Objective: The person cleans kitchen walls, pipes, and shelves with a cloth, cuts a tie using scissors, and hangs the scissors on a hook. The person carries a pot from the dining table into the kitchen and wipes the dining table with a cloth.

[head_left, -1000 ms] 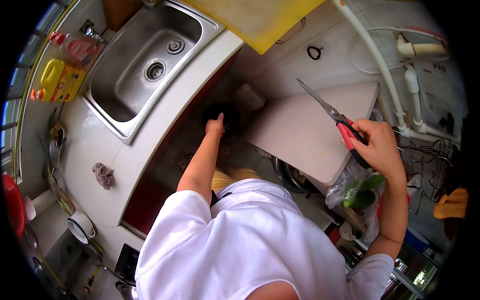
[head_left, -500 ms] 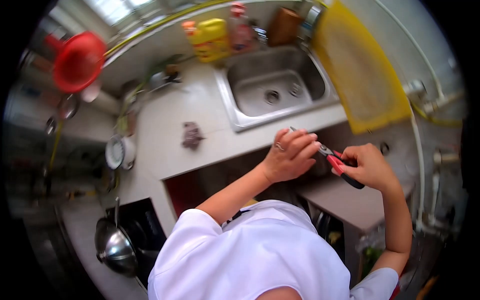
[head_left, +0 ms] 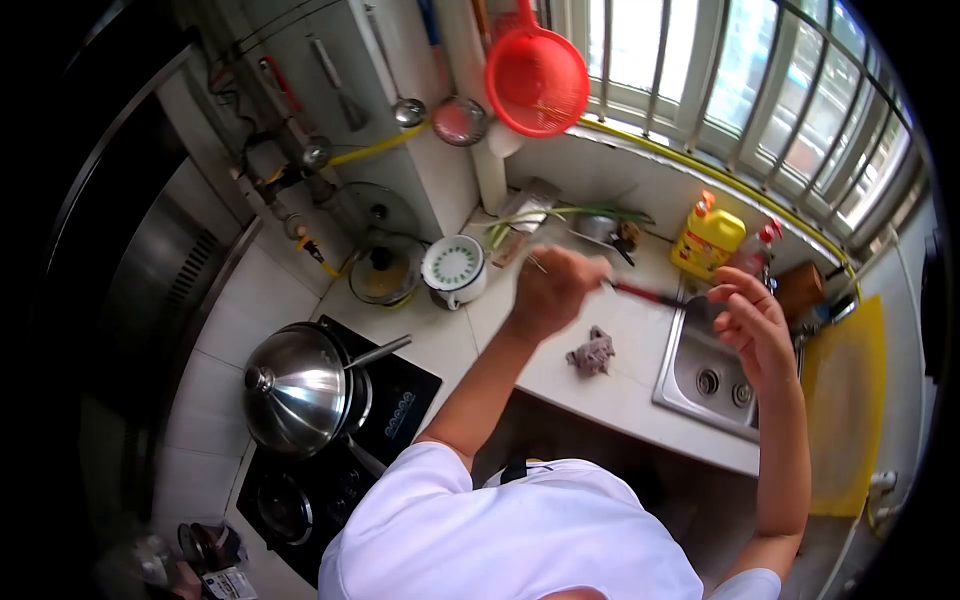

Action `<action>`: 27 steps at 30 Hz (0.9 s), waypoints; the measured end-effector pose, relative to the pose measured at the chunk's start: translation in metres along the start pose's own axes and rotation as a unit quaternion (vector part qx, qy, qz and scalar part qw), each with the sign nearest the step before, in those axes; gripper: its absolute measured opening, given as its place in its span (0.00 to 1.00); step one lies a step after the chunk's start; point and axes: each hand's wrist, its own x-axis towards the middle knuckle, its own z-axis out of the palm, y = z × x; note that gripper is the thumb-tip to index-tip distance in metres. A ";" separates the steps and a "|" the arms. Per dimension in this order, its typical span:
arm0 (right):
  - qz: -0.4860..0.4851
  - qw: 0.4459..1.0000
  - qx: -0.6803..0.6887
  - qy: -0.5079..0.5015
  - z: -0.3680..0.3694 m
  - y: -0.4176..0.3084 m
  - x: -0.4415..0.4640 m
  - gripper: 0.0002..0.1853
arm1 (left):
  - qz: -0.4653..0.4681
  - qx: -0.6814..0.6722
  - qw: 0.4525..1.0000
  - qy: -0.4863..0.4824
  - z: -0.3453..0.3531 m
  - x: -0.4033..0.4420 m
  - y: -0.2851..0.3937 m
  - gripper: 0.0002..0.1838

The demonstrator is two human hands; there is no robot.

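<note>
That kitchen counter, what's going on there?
A person in a white top is holding scissors by one end in the left hand, over the counter. The red-and-black handle points toward the right hand, which is raised, open and seemingly holding nothing. A crumpled cloth lies on the counter beside the sink.

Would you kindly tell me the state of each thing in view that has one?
Left hand: closed on the scissors
Right hand: open, fingers partly curled
Scissors: held, blades hidden
Cloth: crumpled on the counter
Domed steel lid: on, hiding what lies beneath
Red strainer: hanging
Yellow bottle: upright
Sink: drains showing
</note>
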 end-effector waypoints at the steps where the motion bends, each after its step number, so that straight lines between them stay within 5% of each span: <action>1: -0.016 1.000 -0.002 0.026 0.000 -0.003 0.010 0.16 | -0.028 0.087 0.996 0.014 -0.007 0.008 -0.025 0.14; 5: 0.004 0.999 -0.027 -0.024 -0.005 0.007 0.031 0.13 | -0.298 -0.001 0.924 0.239 -0.034 0.047 -0.135 0.07; 7: 0.057 0.993 -0.094 -0.036 0.002 0.015 0.029 0.11 | -0.359 0.006 0.878 0.315 -0.047 0.066 -0.202 0.10; 9: 0.086 0.985 -0.115 -0.092 0.003 0.025 0.026 0.11 | -0.415 0.033 0.855 0.309 -0.074 0.092 -0.242 0.14; 17: 0.132 0.982 -0.099 -0.096 -0.013 0.045 0.017 0.12 | -0.513 -0.081 0.788 0.330 -0.106 0.148 -0.308 0.15; 27: 0.116 0.992 -0.053 0.023 -0.053 0.052 0.001 0.11 | -0.501 -0.156 0.727 0.443 -0.039 0.115 -0.337 0.11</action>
